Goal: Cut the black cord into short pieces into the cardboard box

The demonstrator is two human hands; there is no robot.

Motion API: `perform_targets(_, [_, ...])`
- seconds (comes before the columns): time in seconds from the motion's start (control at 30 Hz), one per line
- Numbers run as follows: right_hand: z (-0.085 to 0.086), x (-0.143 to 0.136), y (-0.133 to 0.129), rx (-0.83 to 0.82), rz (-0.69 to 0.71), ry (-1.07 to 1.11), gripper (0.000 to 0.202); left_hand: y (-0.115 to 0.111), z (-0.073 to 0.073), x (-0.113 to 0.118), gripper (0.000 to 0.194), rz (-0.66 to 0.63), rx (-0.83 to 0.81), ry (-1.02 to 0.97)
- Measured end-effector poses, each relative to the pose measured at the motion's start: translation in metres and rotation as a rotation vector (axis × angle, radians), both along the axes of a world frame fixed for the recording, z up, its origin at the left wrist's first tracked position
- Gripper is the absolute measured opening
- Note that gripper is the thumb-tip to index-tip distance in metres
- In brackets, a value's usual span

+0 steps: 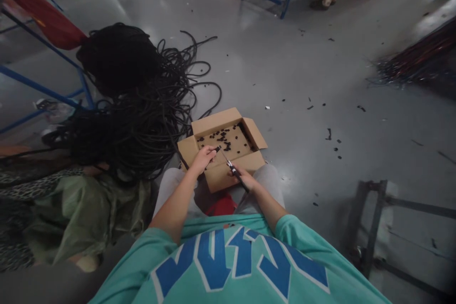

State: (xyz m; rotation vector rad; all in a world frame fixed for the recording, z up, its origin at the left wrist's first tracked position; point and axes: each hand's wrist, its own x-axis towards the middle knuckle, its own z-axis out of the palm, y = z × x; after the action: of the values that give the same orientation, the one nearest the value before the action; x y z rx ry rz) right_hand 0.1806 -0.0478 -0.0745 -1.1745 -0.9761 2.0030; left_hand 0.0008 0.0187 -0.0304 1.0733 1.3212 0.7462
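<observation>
You sit with an open cardboard box [217,121] between your knees, both hands above its near side. Your left hand [204,157] is closed in a pinch, thumb and fingers together on a short black tip [218,149] that pokes out toward the box's middle; how much more of it lies inside the hand, you cannot tell from here. Your right hand [245,178] wraps around a dark-handled tool [237,175], fingers curled with little gap showing. Its thin shaft slants up and left toward the black tip; whether the two touch is too small to tell. Small black pieces [223,140] lie scattered on the box floor. To your left, near the box, spreads a tangled heap of black cord [142,118], beside a person in olive trousers [85,213].
</observation>
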Motion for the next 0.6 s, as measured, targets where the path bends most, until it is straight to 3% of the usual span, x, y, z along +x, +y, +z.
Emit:
perform_targets(0.2, [-0.006,-0.005,0.0,0.019,-0.018,-0.072,0.069,-0.004,0.005,0.008,0.019,-0.13,-0.005,0.074])
perform_targets(0.6, [-0.001,-0.005,-0.001,0.034,-0.019,-0.098,0.068,-0.005,0.006,0.012,0.018,-0.15,0.011,0.124])
